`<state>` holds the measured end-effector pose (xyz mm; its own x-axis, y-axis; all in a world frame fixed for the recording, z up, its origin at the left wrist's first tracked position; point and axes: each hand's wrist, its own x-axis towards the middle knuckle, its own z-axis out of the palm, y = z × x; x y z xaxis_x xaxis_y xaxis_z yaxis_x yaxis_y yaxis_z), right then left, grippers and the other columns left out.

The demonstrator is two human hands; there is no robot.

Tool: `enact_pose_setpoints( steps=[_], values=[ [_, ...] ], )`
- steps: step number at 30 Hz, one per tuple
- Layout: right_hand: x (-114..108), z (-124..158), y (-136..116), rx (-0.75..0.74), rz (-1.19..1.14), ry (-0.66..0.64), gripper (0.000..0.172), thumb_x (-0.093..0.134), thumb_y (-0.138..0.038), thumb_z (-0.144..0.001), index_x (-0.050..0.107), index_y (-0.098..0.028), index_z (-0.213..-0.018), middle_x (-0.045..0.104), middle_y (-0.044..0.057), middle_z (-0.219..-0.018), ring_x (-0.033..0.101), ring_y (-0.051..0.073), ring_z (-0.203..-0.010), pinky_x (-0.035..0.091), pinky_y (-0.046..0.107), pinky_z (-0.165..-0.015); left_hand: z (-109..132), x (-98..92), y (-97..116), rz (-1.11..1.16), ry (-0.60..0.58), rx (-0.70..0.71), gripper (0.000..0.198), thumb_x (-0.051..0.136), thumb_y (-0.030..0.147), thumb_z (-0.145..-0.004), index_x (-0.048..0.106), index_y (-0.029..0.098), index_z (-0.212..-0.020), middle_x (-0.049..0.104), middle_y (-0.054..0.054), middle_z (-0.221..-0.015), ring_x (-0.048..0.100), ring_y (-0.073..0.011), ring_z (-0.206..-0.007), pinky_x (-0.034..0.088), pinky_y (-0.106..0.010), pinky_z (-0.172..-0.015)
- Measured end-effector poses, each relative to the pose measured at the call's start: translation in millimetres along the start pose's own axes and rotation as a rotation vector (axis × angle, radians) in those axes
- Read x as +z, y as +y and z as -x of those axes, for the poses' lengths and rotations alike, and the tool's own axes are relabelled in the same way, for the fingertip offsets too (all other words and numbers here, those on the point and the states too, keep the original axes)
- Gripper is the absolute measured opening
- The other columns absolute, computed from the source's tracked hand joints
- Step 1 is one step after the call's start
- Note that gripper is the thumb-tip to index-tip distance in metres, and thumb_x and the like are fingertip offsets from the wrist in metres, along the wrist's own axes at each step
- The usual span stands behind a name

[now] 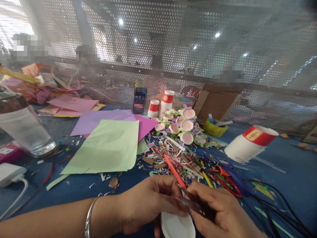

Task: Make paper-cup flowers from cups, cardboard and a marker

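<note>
My left hand (pixel 148 203), a silver bangle on its wrist, is closed on a small round white piece (pixel 178 226) that looks like the base of a paper cup. My right hand (pixel 220 210) grips dark scissors (pixel 196 205) at the lower middle. Their blades are parted and point left, right by my left fingertips at the upper edge of the white piece. The hands hide part of that piece and most of the scissor handles. Just beyond is a heap of paper scraps (pixel 158 162) with an orange-red stick-like tool (pixel 174 170) on it.
Cup bases with drawn red grids (pixel 187 125) are piled behind the scraps. Stacked paper cups (pixel 244 148) lean at right. Coloured sheets (pixel 106 145), a glass of water (pixel 29 129) and a white charger (pixel 11 173) are at left. Scissors with red-orange handles (pixel 226 185) and black cables (pixel 274 205) lie right.
</note>
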<state>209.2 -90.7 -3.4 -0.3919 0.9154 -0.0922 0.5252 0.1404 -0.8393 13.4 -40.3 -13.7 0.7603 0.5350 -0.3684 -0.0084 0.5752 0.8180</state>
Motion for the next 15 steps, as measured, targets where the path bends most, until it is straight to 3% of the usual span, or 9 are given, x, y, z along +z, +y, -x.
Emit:
enact_pose_setpoints(
  steps=[10,12,15],
  values=[
    [-7.5,-3.5,-3.7,-0.001,0.087,0.087,0.012,0.058,-0.029,-0.087,0.057,-0.021,-0.078,0.054,-0.001,-0.069,0.049,0.014,-0.062,0.039,0.024,-0.055,2.0,-1.2,2.2,0.115,0.012,0.04,0.027,0.079,0.027,-0.068,0.057,0.018,-0.08,0.059,0.004,-0.057,0.048,-0.0055,-0.038,0.037,-0.01,-0.029],
    [-13.2,-5.7,1.7,-0.003,0.112,0.178,0.013,0.06,-0.029,-0.087,0.057,-0.021,-0.077,0.055,-0.001,-0.069,0.049,0.014,-0.061,0.04,0.024,-0.054,3.1,-3.0,4.7,0.122,0.019,0.052,0.028,0.079,0.029,-0.07,0.055,0.019,-0.08,0.06,0.003,-0.057,0.047,-0.0058,-0.037,0.036,-0.01,-0.028],
    [-21.4,-8.8,9.2,0.003,0.086,0.375,0.027,0.054,-0.038,-0.093,0.055,-0.021,-0.072,0.048,-0.002,-0.065,0.045,0.014,-0.058,0.04,0.024,-0.052,4.5,-4.9,7.6,0.107,0.037,0.12,0.028,0.077,0.034,-0.076,0.054,0.019,-0.081,0.061,0.002,-0.059,0.048,-0.0063,-0.04,0.036,-0.01,-0.029]
  ],
)
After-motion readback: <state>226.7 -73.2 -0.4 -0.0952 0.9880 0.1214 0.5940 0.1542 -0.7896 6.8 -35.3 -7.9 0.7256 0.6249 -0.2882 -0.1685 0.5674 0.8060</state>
